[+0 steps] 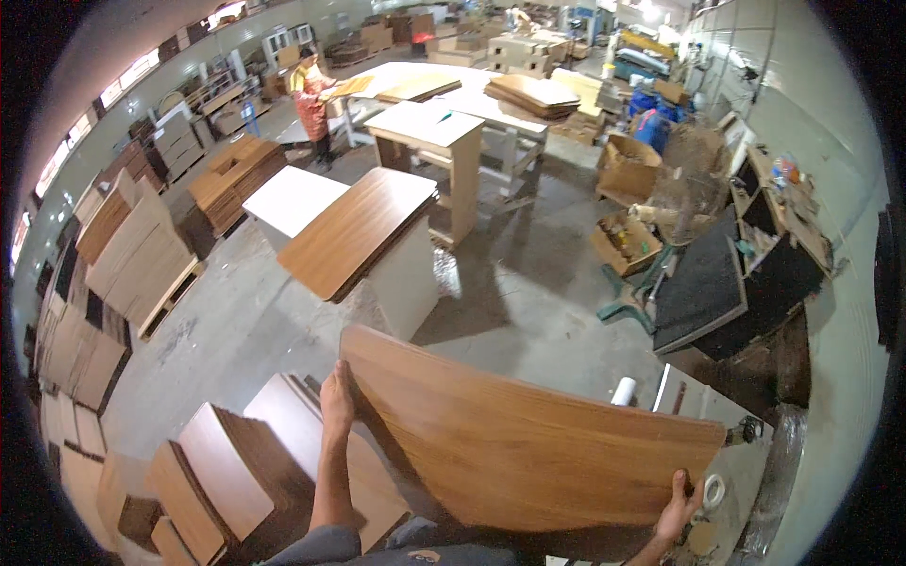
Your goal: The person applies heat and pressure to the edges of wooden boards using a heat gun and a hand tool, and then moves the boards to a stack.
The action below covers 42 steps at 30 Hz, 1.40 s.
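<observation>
A large brown wood-grain board [528, 434] is held up in front of me, tilted, with one corner rounded. My left hand [337, 396] grips its left edge near the far corner. At the near right end, my right hand [679, 505] clasps the edge with the thumb lying on the upper face. The fingers of both hands pass partly out of sight behind the board. Ahead stands a stack of similar wood-grain boards [363, 226], resting on a pale block-like support [406, 283].
Stacked panels [226, 462] lean at my lower left. Beyond are a white-topped wooden stand [425, 127] and a long table where a person in a red apron [311, 104] works. To the right are cardboard boxes [628, 165], a dark panel [698, 283] and a tape roll [713, 492].
</observation>
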Each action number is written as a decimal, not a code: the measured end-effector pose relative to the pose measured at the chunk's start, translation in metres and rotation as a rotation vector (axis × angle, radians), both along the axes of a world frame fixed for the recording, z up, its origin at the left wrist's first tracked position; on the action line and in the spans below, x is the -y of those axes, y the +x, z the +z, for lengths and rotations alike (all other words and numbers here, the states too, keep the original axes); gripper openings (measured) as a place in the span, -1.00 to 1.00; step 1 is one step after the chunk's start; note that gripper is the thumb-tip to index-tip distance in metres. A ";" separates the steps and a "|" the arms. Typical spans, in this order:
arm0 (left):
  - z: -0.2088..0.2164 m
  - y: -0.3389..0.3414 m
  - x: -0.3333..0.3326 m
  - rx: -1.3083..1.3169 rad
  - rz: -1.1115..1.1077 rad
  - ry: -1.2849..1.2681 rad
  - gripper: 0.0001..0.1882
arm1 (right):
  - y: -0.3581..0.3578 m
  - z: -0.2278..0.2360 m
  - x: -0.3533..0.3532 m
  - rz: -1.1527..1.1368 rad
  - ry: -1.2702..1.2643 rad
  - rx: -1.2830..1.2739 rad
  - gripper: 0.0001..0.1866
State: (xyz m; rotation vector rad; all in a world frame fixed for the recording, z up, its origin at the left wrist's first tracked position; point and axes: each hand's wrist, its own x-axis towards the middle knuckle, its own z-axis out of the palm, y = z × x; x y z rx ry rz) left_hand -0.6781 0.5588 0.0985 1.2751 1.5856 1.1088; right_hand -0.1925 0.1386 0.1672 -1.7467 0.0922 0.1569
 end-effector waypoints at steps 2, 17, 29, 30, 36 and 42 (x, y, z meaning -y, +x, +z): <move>-0.005 -0.011 -0.015 0.064 -0.001 0.017 -0.30 | 0.011 0.009 -0.055 0.021 -0.033 0.024 -0.06; 0.071 0.077 -0.114 0.046 0.467 0.005 -0.46 | 0.229 -0.018 -0.475 0.522 -0.150 0.251 0.09; 0.025 -0.039 -0.174 -0.057 0.869 -0.094 -0.09 | 0.078 0.005 -0.798 1.111 -0.441 0.399 0.09; 0.024 -0.048 -0.194 -0.045 0.861 -0.076 -0.09 | 0.079 0.001 -0.815 1.169 -0.229 0.346 0.12; 0.065 -0.067 -0.294 0.017 0.847 -0.127 -0.01 | 0.069 -0.016 -0.964 1.060 -0.125 0.418 -0.14; -0.001 -0.112 -0.403 0.038 0.949 -0.108 -0.20 | -0.014 0.021 -1.091 1.230 -0.293 0.392 0.15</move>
